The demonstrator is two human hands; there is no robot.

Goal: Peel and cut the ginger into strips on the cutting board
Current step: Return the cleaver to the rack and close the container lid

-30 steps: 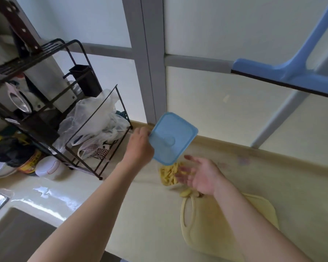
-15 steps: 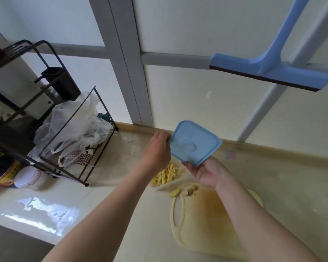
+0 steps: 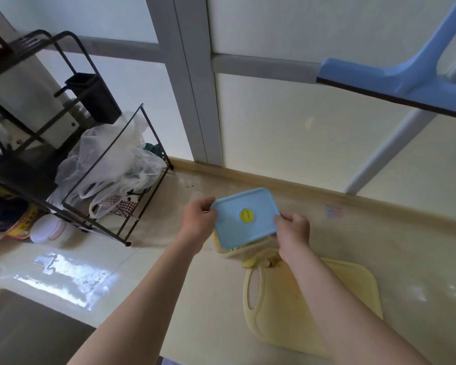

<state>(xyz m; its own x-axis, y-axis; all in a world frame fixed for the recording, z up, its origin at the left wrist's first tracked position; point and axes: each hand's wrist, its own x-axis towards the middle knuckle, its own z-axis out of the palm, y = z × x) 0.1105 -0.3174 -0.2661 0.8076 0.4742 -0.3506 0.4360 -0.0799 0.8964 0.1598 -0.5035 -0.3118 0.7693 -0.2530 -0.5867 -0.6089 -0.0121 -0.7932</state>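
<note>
Blue plastic, the lid [image 3: 244,230] lay level over the clear box [image 3: 250,249] with its yellow disc [image 3: 246,215] facing up. A second before, the left hand [image 3: 198,219] alone had held it tilted in the air, underside showing, while the right hand [image 3: 292,230] hung open above the strips. Half a second before, the right hand had come up to take the other edge.

Both hands now grasped the lid, the left curled round its left edge and the right pinching its right corner. Whether it was seated on the rim or only just above it, I could not tell.

The change read as closing up: cutting looked finished, and what remained was probably to press the lid down.

Inside the box, yellow ginger strips [image 3: 231,249] showed through the near wall below the lid; how full it was stayed hidden. It stood on the surface [image 3: 195,299], touching or just beyond the far end of the board [image 3: 327,299]. A few ginger scraps [image 3: 250,263] lay at that end, by the handle slot. The rest of the board looked bare.

To the left stood a wire rack [image 3: 63,127] holding crumpled bags [image 3: 111,159].
</note>
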